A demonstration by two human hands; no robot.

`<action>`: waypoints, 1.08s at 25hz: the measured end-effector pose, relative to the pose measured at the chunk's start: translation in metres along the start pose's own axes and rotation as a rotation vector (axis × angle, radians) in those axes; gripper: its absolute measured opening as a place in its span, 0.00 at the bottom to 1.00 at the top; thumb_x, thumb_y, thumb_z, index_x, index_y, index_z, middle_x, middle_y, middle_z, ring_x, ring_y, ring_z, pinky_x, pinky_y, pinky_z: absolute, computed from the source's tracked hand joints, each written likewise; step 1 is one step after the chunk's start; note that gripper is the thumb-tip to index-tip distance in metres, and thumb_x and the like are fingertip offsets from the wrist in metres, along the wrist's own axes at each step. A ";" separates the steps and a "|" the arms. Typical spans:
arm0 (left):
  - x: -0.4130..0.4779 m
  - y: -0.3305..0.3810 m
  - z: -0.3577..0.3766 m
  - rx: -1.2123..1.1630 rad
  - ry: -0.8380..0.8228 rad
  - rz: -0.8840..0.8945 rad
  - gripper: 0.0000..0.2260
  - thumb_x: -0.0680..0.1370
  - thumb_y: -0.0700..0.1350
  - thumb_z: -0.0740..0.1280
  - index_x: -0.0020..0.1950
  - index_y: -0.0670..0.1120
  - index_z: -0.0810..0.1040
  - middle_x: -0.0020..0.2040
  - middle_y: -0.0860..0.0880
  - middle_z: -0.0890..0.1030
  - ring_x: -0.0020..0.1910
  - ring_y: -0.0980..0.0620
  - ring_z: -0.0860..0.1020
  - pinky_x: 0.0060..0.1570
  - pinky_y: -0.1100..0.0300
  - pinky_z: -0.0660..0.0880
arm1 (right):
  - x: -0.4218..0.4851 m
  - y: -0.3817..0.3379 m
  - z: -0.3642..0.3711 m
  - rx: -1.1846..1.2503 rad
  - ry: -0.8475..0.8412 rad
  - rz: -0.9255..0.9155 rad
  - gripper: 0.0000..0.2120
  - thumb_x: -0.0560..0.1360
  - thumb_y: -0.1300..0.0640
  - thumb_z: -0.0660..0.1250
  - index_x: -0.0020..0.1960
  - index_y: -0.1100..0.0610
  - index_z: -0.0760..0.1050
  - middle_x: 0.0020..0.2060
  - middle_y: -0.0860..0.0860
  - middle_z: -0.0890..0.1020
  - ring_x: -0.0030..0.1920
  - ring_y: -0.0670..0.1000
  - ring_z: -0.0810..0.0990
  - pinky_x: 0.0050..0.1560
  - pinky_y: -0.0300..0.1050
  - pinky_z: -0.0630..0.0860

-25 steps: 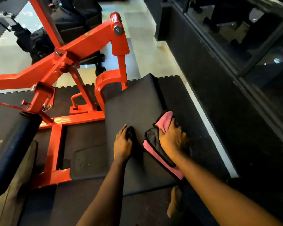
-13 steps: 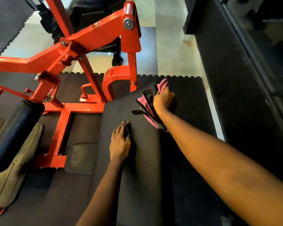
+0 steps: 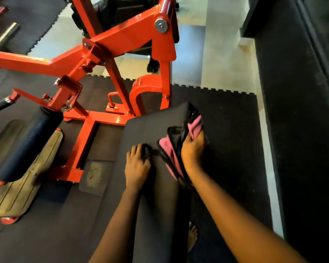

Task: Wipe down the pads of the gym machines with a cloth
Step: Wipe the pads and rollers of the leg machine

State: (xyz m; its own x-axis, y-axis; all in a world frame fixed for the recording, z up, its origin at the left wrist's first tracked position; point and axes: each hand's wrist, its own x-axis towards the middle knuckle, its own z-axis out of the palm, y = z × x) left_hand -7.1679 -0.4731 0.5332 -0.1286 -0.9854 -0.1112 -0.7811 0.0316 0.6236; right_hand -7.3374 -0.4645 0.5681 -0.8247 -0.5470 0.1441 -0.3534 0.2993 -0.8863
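The black pad point(image 3: 146, 128) carries the pink cloth point(image 3: 167, 148), with the left hand point(image 3: 137, 166) resting beside it.

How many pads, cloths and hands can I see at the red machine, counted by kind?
Pads: 2 (flat pad, roller pad)
Cloths: 1 (pink cloth)
Hands: 2 (left hand, right hand)
Total: 5
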 end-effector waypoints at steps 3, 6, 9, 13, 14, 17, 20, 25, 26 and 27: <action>0.003 -0.003 -0.001 0.033 -0.037 0.000 0.28 0.68 0.46 0.57 0.67 0.41 0.74 0.60 0.40 0.74 0.53 0.38 0.70 0.55 0.48 0.66 | 0.057 -0.004 0.035 -0.062 -0.067 0.042 0.20 0.81 0.46 0.65 0.66 0.58 0.79 0.57 0.61 0.84 0.56 0.64 0.82 0.53 0.53 0.76; 0.005 0.002 0.000 0.041 -0.068 -0.040 0.24 0.74 0.44 0.59 0.70 0.43 0.73 0.62 0.39 0.73 0.55 0.36 0.71 0.56 0.50 0.66 | 0.104 -0.009 0.056 -0.108 -0.140 0.054 0.18 0.82 0.45 0.64 0.64 0.55 0.79 0.55 0.60 0.84 0.56 0.64 0.81 0.52 0.54 0.75; 0.001 0.007 -0.011 -0.040 -0.105 -0.086 0.16 0.83 0.45 0.60 0.70 0.47 0.74 0.64 0.43 0.76 0.63 0.41 0.74 0.58 0.53 0.68 | 0.115 -0.012 0.059 -0.139 -0.291 0.087 0.22 0.81 0.41 0.63 0.68 0.53 0.76 0.64 0.59 0.80 0.65 0.63 0.77 0.63 0.55 0.74; -0.013 0.047 -0.032 -0.528 0.051 -0.173 0.23 0.81 0.61 0.56 0.70 0.50 0.74 0.62 0.45 0.81 0.62 0.44 0.79 0.64 0.51 0.73 | 0.045 0.003 0.016 -0.274 -0.472 -0.204 0.30 0.77 0.47 0.68 0.78 0.45 0.66 0.81 0.54 0.60 0.79 0.59 0.60 0.78 0.58 0.58; -0.012 0.061 -0.033 -0.547 0.032 -0.199 0.25 0.81 0.63 0.56 0.74 0.51 0.70 0.67 0.44 0.78 0.65 0.43 0.77 0.66 0.47 0.73 | 0.028 0.007 0.003 -0.249 -0.487 -0.285 0.31 0.76 0.48 0.67 0.78 0.44 0.65 0.81 0.54 0.59 0.79 0.59 0.59 0.78 0.57 0.56; -0.008 0.093 -0.033 -0.297 -0.128 -0.247 0.24 0.82 0.59 0.62 0.68 0.42 0.73 0.67 0.39 0.77 0.67 0.40 0.75 0.58 0.54 0.73 | 0.007 0.029 -0.020 -0.069 -0.640 -0.300 0.35 0.71 0.48 0.68 0.78 0.47 0.66 0.80 0.53 0.62 0.79 0.57 0.60 0.79 0.57 0.56; -0.019 0.098 -0.038 -0.103 -0.177 -0.219 0.16 0.81 0.50 0.65 0.47 0.37 0.79 0.52 0.34 0.82 0.55 0.37 0.80 0.43 0.53 0.69 | 0.004 0.043 -0.040 0.249 -0.556 0.170 0.41 0.64 0.36 0.71 0.75 0.42 0.66 0.74 0.53 0.70 0.73 0.58 0.70 0.73 0.61 0.67; -0.043 0.096 -0.070 -0.138 -0.452 -0.223 0.11 0.75 0.50 0.67 0.42 0.42 0.79 0.38 0.41 0.80 0.35 0.46 0.78 0.31 0.59 0.70 | 0.018 0.047 -0.049 0.333 -0.666 0.801 0.47 0.69 0.32 0.73 0.76 0.59 0.64 0.65 0.58 0.78 0.58 0.59 0.82 0.54 0.55 0.82; -0.041 0.096 -0.079 -0.123 -0.502 -0.233 0.09 0.76 0.47 0.66 0.43 0.42 0.80 0.39 0.43 0.81 0.33 0.47 0.79 0.30 0.61 0.71 | 0.032 0.039 -0.051 0.282 -0.665 0.738 0.38 0.71 0.41 0.76 0.71 0.63 0.70 0.62 0.58 0.80 0.56 0.58 0.82 0.51 0.51 0.81; -0.037 0.095 -0.087 -0.118 -0.494 -0.245 0.08 0.76 0.44 0.65 0.45 0.42 0.81 0.40 0.44 0.83 0.33 0.48 0.81 0.30 0.62 0.73 | 0.050 0.030 -0.049 0.225 -0.624 0.657 0.30 0.71 0.51 0.77 0.65 0.65 0.72 0.58 0.59 0.81 0.53 0.58 0.82 0.48 0.49 0.80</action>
State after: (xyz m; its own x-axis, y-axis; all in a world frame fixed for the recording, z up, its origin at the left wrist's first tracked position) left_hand -7.1843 -0.4485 0.6641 -0.2445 -0.7655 -0.5951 -0.7545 -0.2353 0.6127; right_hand -7.4113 -0.4446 0.5708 -0.4191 -0.6624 -0.6209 0.2470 0.5748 -0.7801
